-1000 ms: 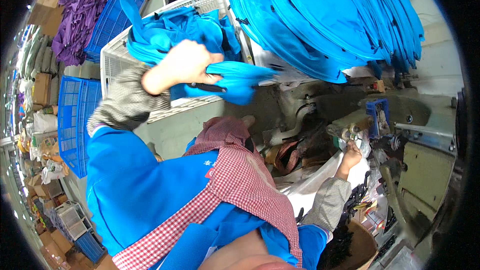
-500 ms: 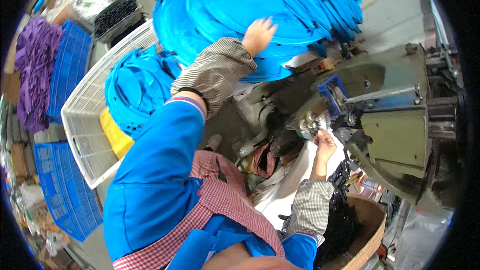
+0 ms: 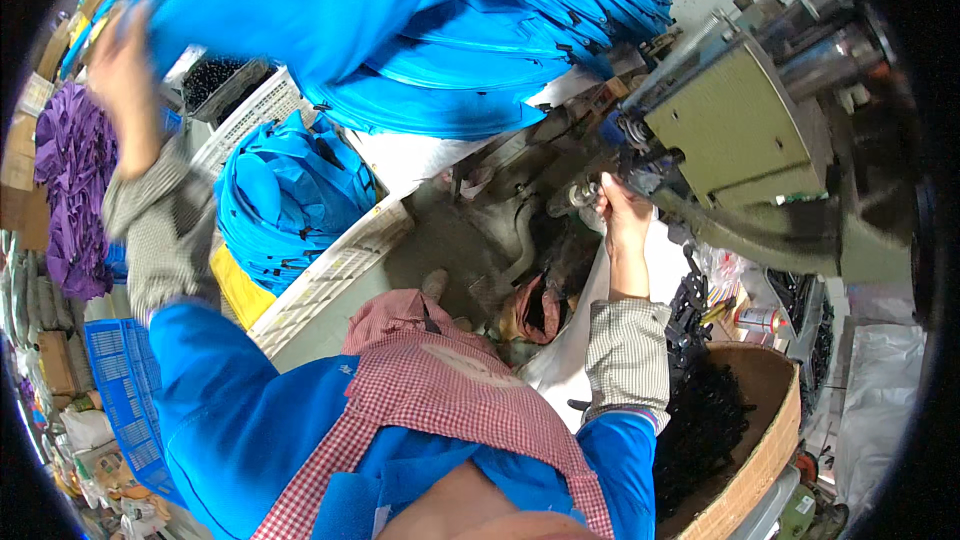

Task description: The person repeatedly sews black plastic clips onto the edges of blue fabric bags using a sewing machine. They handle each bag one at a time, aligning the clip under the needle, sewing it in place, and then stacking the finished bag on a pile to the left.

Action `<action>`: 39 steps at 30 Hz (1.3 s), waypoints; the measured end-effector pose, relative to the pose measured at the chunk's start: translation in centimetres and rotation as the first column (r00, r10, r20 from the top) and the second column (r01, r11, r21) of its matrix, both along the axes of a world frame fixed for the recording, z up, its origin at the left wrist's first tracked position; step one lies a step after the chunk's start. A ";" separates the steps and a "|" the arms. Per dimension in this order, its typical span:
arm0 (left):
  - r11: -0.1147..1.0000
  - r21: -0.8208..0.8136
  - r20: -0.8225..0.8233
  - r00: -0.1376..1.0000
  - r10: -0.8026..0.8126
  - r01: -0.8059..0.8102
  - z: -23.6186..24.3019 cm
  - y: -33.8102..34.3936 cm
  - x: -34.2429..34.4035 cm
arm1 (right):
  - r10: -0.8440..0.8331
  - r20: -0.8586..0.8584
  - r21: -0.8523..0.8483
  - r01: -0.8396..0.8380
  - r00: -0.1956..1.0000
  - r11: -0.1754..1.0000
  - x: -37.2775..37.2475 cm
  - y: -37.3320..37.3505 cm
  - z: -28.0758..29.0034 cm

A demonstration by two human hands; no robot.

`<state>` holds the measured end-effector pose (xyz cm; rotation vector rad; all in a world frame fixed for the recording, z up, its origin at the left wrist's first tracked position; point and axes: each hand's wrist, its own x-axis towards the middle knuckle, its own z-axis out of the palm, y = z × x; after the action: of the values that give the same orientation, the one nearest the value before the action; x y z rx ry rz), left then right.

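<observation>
I am viewing a sewing station from above, person seated, both forearms in checked cuffs under blue sleeves

Left hand (image 3: 125,75): raised high to the upper left, motion-blurred. It is touching or gripping the edge of a large blue fabric piece (image 3: 330,0) that is spreading across the top of the view. I cannot tell how far the fingers are closing

Right hand (image 3: 622,215): reaching forward to the front of the olive-green sewing machine (image 3: 740,130). Fingers are curling around a small metal part (image 3: 580,195) just left of the needle area; it looks like a loose grip, not a full fist

Key relation: the blue fabric piece is lying up and to the left of the machine, long axis running roughly left to right toward the machine head. The left hand is the nearer one; the right hand is well apart from it, at the machine

Surroundings:
- 1 white slatted crate (image 3: 320,270) holding stacked blue pieces (image 3: 280,200), between the left arm and the machine
- 1 yellow piece (image 3: 240,290) beside that crate
- purple cloth heap (image 3: 75,190) at far left
- blue plastic crate (image 3: 125,390) at lower left
- round brown bin (image 3: 770,440) with black parts (image 3: 705,410) at lower right
- small can with a red and white label (image 3: 755,318) right of the right forearm; print too small to tell
- brown cartons (image 3: 20,165) at the far left rim
</observation>
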<state>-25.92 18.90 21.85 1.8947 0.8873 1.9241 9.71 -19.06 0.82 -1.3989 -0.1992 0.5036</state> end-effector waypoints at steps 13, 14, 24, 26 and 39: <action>0.826 -0.501 0.503 0.863 0.036 0.257 2.6 -12.6 -29.5 | -0.104 0.310 -0.050 0.126 0.945 0.991 -1.1 -0.6 -1.7; 0.814 -0.524 0.464 0.886 0.026 0.251 2.1 -12.6 -28.8 | -0.053 0.283 -0.035 0.066 0.958 0.997 -1.9 -1.0 -1.8; 0.301 -0.813 0.157 0.685 -0.711 0.498 -23.3 -10.9 -13.0 | 0.584 0.082 0.421 -0.559 0.808 0.714 -20.0 -1.2 3.3; 0.364 -0.727 -0.152 0.381 -0.912 0.583 -24.6 -17.2 -8.4 | 0.609 0.054 0.245 -0.602 0.791 0.760 -19.7 -3.2 1.0; 0.223 -0.448 -0.457 -0.007 -0.890 0.866 -18.3 -27.4 4.9 | -0.123 0.175 0.360 0.052 0.977 0.931 -19.8 -12.9 -2.8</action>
<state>-21.00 -8.54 3.60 2.2002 -0.3270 0.3727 -10.14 -31.92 -2.01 -1.0953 -0.3665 0.2387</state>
